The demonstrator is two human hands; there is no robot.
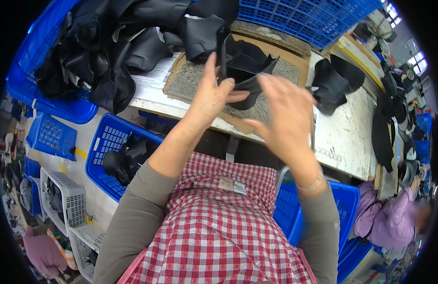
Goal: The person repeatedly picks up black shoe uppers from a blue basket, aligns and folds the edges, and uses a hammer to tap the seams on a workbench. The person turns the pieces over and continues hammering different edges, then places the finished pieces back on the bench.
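A black leather shoe upper (249, 64) stands with its opening upward on a grey, worn pad (190, 78) on the workbench. My left hand (212, 97) grips its near left side, the index finger stretched up along the edge and the other fingers against the lower part. Just right of the upper, my right hand (287, 109) is raised with thumb and fingers apart. It is blurred by motion and holds nothing I can see. Another black upper (202, 38) lies close beyond my left fingertips.
A heap of black uppers (91, 61) fills a blue crate (82, 111) at the left. Another upper (335, 83) lies right on the white bench (344, 142). A blue basket (313, 19) stands behind the pad. Below the bench is a blue basket (98, 161); a co-worker (387, 215) sits at right.
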